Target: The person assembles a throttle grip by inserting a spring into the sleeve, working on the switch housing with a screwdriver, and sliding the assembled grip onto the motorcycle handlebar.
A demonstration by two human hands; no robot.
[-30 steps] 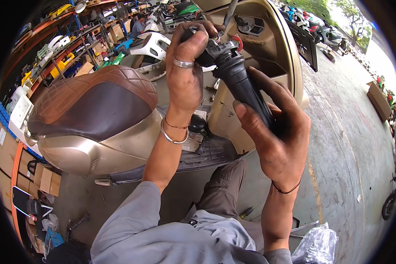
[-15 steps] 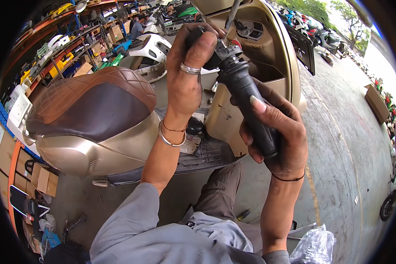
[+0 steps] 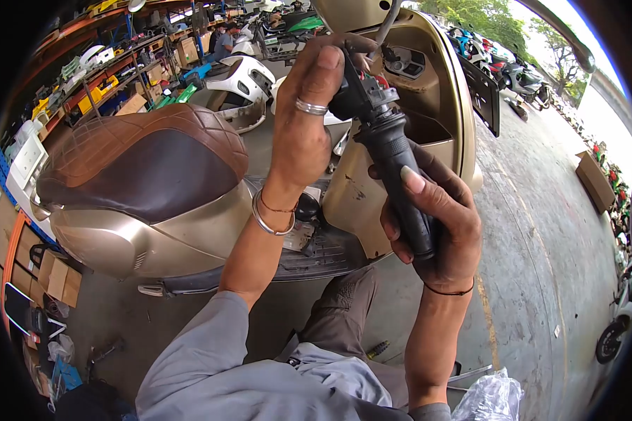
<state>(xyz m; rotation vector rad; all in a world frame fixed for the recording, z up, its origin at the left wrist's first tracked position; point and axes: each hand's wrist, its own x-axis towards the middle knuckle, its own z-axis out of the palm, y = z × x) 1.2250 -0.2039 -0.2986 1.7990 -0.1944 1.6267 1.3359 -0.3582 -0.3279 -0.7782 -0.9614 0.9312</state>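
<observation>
A black rubber handlebar grip (image 3: 398, 168) slants down to the right across the middle of the view. My right hand (image 3: 446, 210) is wrapped round its lower part, thumb lying along the rubber. At the grip's upper end, my left hand (image 3: 309, 105) is closed on a black switch housing (image 3: 356, 91), thumb uppermost; its other fingers are partly hidden behind. Behind my hands stands a gold scooter with a brown and black seat (image 3: 147, 161) and a dark footboard (image 3: 316, 256). Its gold front panel (image 3: 354, 189) has an open compartment.
Shelves (image 3: 84, 91) full of parts line the left, and cardboard boxes (image 3: 60, 277) sit below them. White bodywork (image 3: 242, 81) lies beyond the seat. A person (image 3: 225, 43) is at the back. Several motorbikes (image 3: 519, 70) stand far right; a plastic bag (image 3: 491, 398) lies on the floor.
The view has shifted slightly. My left thumb and the switch housing have turned a little, showing more of the housing. Both hands keep their hold.
</observation>
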